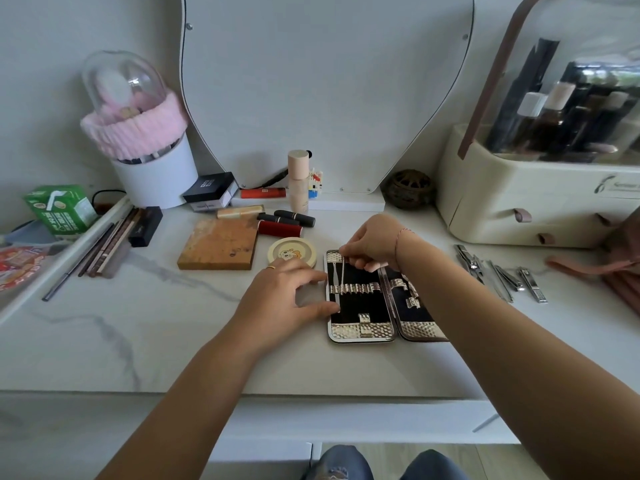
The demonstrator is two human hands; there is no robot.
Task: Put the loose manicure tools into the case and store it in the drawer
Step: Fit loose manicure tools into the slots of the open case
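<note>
The manicure case (363,332) lies open flat on the marble desk, black lining and gold straps showing. My right hand (372,242) is above its top edge and pinches a thin metal tool (341,275), whose tip sits in the strap row of the left half. My left hand (289,292) rests at the case's left edge, fingers spread and touching the rim. Several loose metal tools, among them nail clippers (531,284) and nippers (469,261), lie on the desk to the right of the case.
A round cream tin (294,251), an orange palette (218,244) and lipsticks (282,225) sit behind the case. A beige organiser with small drawers (526,209) stands at the right, pink cloth (609,268) beside it. Pencils (100,247) lie at the left.
</note>
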